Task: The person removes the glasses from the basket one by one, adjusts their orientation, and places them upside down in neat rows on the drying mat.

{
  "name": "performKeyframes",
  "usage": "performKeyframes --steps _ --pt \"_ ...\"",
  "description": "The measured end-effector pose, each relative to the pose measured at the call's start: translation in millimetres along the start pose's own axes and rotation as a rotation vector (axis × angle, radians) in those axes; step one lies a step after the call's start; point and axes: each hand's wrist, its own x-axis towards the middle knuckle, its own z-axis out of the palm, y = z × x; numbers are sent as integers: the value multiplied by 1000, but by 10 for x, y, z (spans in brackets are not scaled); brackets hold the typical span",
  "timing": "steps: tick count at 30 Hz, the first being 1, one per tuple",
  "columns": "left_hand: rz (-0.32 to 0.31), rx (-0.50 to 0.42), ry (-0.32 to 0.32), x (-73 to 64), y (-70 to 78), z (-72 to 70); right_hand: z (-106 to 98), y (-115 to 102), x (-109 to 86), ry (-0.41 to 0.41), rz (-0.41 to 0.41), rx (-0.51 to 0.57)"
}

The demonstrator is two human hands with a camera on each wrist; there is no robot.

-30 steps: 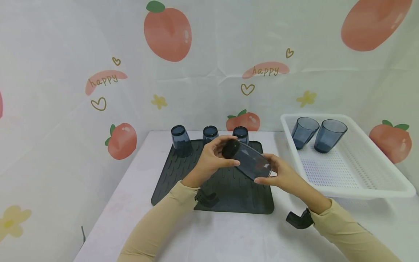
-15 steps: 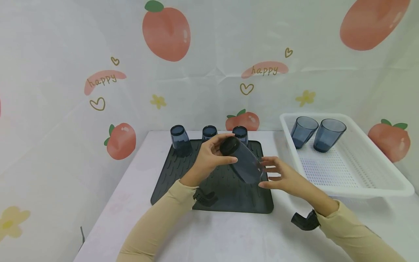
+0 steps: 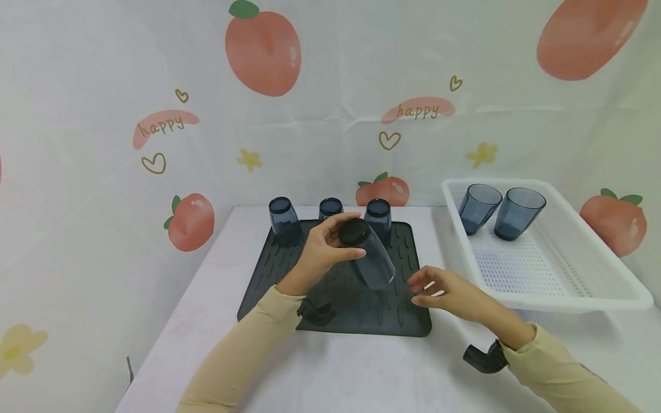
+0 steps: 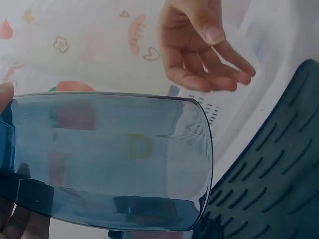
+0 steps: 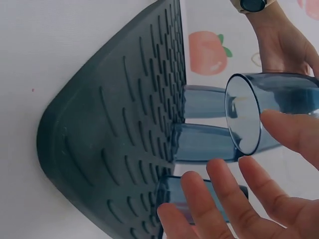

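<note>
1. Glass [image 3: 376, 261] is hanging tilted near the head frame's center, over the mat [image 3: 382, 318], mouth pointing lower right.
2. Left hand [image 3: 322, 252] is gripping its base end, the body extending past the fingers.
3. Right hand [image 3: 449, 292] is hovering apart, farther right, fingers relaxed.

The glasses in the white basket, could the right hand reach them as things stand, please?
Probably yes: the right hand holds nothing, and the basket has no lid over the glasses.

Left hand [image 3: 319, 252] round a tilted blue glass [image 3: 374, 263] above the dark mat [image 3: 361, 312], right hand [image 3: 450, 293] nearby
</note>
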Motion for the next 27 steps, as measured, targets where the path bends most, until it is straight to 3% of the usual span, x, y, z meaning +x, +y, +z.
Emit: performKeyframes --steps 12,27 --pt "-19 137 40 -141 33 -256 25 61 -27 0 -13 -21" --pt "-64 301 193 -428 60 -698 81 106 -37 -7 -30 20"
